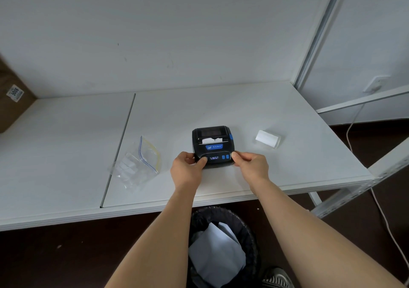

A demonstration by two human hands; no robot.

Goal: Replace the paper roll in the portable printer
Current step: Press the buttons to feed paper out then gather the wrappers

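A small black portable printer [213,141] with blue buttons and a lit display sits on the white table [265,110]. Its lid is closed and a short torn strip of white paper [212,140] sticks out of the slot. My left hand [188,169] grips the printer's near left corner, thumb on the front panel. My right hand [251,166] holds the near right corner. A white paper roll [268,138] lies on the table to the right of the printer, apart from it.
A clear zip bag [138,162] with white contents lies left of the printer. A brown cardboard box [13,95] stands at the far left. Below the table edge is a black bin [223,245] holding white paper. A cable [354,124] hangs at the right.
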